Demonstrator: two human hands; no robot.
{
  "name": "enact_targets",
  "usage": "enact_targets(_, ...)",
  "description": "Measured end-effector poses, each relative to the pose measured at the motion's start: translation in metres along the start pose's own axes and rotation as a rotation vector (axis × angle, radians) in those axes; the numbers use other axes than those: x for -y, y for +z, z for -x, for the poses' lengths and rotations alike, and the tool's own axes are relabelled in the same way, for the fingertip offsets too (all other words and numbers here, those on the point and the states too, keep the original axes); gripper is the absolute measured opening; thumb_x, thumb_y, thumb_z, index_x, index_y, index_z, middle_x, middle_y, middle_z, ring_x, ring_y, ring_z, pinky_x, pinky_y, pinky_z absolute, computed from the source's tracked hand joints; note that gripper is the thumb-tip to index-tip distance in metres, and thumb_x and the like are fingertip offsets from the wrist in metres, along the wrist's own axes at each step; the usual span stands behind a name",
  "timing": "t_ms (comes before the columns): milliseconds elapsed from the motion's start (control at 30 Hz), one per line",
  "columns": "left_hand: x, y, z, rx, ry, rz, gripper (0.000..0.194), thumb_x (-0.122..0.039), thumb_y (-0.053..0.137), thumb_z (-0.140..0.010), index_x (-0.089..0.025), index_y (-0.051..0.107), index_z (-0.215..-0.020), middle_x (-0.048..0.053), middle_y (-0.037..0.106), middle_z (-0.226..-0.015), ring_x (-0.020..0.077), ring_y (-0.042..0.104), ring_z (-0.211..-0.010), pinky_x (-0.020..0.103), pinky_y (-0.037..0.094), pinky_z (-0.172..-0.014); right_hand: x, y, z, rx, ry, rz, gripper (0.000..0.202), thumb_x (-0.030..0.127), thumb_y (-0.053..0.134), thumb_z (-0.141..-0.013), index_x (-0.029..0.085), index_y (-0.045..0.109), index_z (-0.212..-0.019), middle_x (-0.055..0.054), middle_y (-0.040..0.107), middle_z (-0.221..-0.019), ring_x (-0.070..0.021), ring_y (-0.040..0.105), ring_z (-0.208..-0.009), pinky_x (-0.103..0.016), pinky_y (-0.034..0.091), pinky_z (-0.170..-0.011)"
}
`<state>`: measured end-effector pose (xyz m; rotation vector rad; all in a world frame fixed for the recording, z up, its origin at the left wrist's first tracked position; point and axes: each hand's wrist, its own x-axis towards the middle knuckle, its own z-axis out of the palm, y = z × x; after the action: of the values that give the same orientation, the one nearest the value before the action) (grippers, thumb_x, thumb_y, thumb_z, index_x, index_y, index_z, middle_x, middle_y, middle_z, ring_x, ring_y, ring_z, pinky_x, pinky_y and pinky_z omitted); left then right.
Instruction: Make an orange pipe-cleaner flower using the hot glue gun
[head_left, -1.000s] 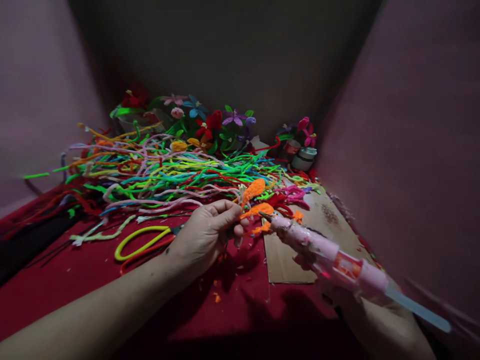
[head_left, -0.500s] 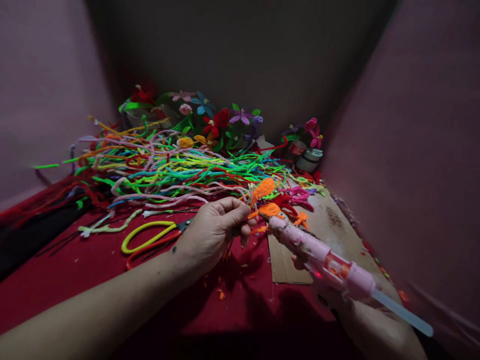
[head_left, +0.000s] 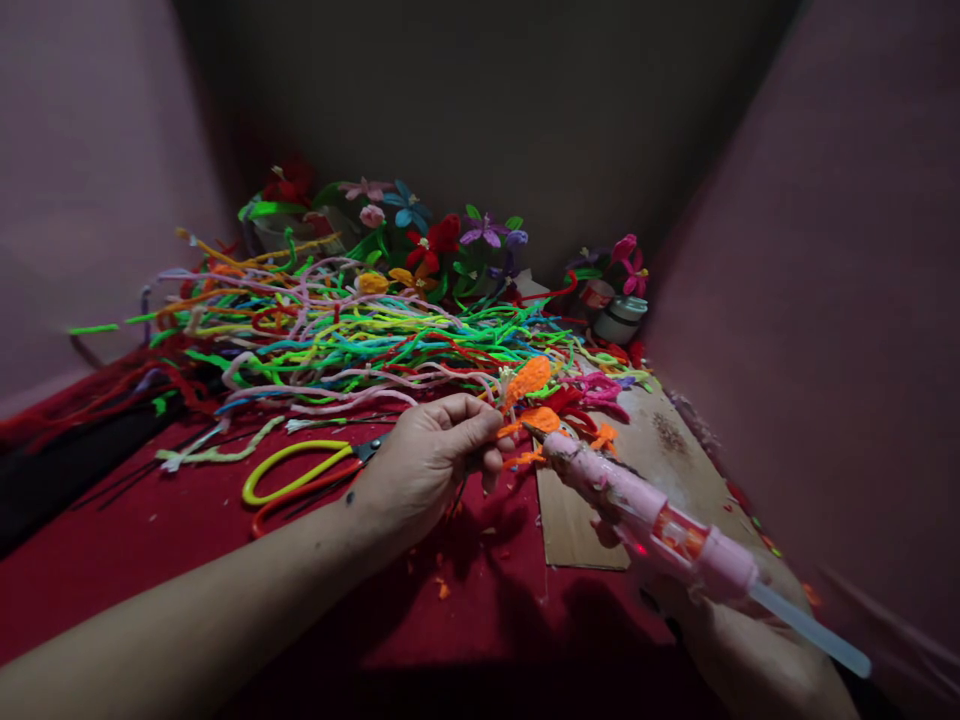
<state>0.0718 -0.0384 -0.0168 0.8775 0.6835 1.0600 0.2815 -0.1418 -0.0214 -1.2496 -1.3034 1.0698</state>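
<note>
Between its thumb and fingers, my left hand (head_left: 442,455) pinches an orange fuzzy flower (head_left: 529,382) with several petals and pale stamens. My right hand (head_left: 701,610) is wrapped round a pink glue gun (head_left: 652,510), partly hidden beneath it. The gun's dark nozzle points up and left, right by the lower orange petal; whether it touches cannot be made out. A clear glue stick (head_left: 814,630) juts from the gun's rear, and a small red light glows on its side.
Scissors (head_left: 296,475) with yellow and orange handles lie left of my left hand. A large pile of coloured pipe cleaners (head_left: 360,330) spreads behind, before finished flowers (head_left: 427,245). Cardboard (head_left: 581,520) lies under the gun; a jar (head_left: 619,320) stands at the back right.
My right hand and the glue gun have shifted slightly right, so the nozzle sits a little further from the petal. My left hand is nearly unmoved.
</note>
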Motion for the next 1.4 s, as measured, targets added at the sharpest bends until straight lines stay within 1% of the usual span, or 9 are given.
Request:
enact_targets(167,0.000,0.000,0.000,-0.007,-0.005,0.006,0.016,-0.022,0.066,-0.073,-0.011,0.056,-0.066,0.000,0.060,-0.058,0.0043,0.050,-0.046,0.014,0.039,-0.046,0.008,0.012,0.001,-0.044,-0.082,-0.020,0.029,0.029,0.063,-0.072,0.023,0.069,-0.100,-0.008,0.067,-0.106,-0.0309,0.061,-0.096,-0.035,0.051,-0.079)
enact_targets(433,-0.001,0.001,0.000,-0.027,0.005,0.001,0.016,-0.021,0.066,-0.072,-0.011,0.056,-0.065,0.000,0.057,-0.055,0.0053,0.050,-0.045,0.016,0.041,-0.045,0.005,-0.008,-0.003,0.084,-0.140,0.188,0.031,0.023,0.062,-0.074,0.022,0.067,-0.104,-0.009,0.067,-0.104,-0.0303,0.063,-0.092,-0.035,0.053,-0.074)
enact_targets(633,-0.003,0.001,0.000,-0.022,-0.011,0.028,0.016,-0.020,0.065,-0.072,-0.012,0.054,-0.064,0.000,0.055,-0.052,0.0067,0.048,-0.044,0.018,0.042,-0.044,-0.015,-0.015,0.009,-0.152,-0.156,0.209,0.032,0.028,0.065,-0.071,0.022,0.068,-0.102,-0.010,0.065,-0.110,-0.0327,0.058,-0.105,-0.037,0.052,-0.081)
enact_targets(867,-0.003,-0.001,-0.003,-0.001,0.008,0.059,0.014,-0.020,0.065,-0.073,-0.012,0.055,-0.066,0.000,0.055,-0.051,0.0080,0.050,-0.047,0.017,0.043,-0.042,-0.028,-0.063,-0.005,-0.344,-0.239,0.663,0.038,0.031,0.060,-0.074,0.023,0.062,-0.111,-0.008,0.063,-0.110,-0.0256,0.060,-0.098,-0.033,0.050,-0.082)
enact_targets(1000,-0.002,-0.001,-0.002,0.012,0.010,0.061,0.013,-0.019,0.063,-0.076,-0.012,0.055,-0.067,0.000,0.056,-0.053,0.0075,0.050,-0.047,0.017,0.044,-0.043,-0.053,-0.100,-0.025,-0.450,-0.309,1.025,0.037,0.035,0.053,-0.076,0.018,0.062,-0.108,-0.009,0.062,-0.099,-0.0230,0.060,-0.088,-0.034,0.048,-0.078)
enact_targets(1167,-0.002,-0.001,-0.002,0.023,-0.011,0.092,0.014,-0.018,0.063,-0.075,-0.012,0.055,-0.065,0.000,0.058,-0.055,0.0068,0.050,-0.046,0.017,0.045,-0.042,-0.077,-0.132,-0.038,-0.335,-0.285,1.296,0.037,0.035,0.049,-0.077,0.015,0.063,-0.104,-0.011,0.062,-0.094,-0.0251,0.057,-0.086,-0.038,0.048,-0.074)
enact_targets(1267,-0.002,-0.001,-0.003,0.014,-0.009,0.103,0.014,-0.018,0.065,-0.073,-0.012,0.056,-0.065,0.000,0.058,-0.055,0.0067,0.050,-0.045,0.017,0.045,-0.042,-0.062,-0.121,-0.036,-0.310,-0.348,1.374,0.033,0.032,0.048,-0.076,0.014,0.064,-0.099,-0.013,0.060,-0.093,-0.0277,0.054,-0.086,-0.042,0.047,-0.073)
enact_targets(1333,-0.002,0.000,-0.003,0.014,-0.016,0.101,0.014,-0.018,0.066,-0.072,-0.012,0.056,-0.066,0.000,0.057,-0.054,0.0066,0.049,-0.045,0.017,0.045,-0.042,-0.044,-0.093,-0.032,-0.403,-0.457,1.318,0.030,0.030,0.049,-0.078,0.014,0.063,-0.100,-0.014,0.060,-0.097,-0.0288,0.052,-0.092,-0.045,0.044,-0.080)
enact_targets(1400,-0.001,0.000,-0.002,0.019,-0.027,0.093,0.014,-0.019,0.066,-0.073,-0.012,0.056,-0.066,0.000,0.058,-0.055,0.0066,0.049,-0.045,0.017,0.045,-0.042,-0.029,-0.053,-0.030,-0.346,-0.546,1.139,0.025,0.024,0.050,-0.081,0.019,0.061,-0.102,-0.010,0.059,-0.102,-0.0236,0.054,-0.094,-0.039,0.046,-0.082)
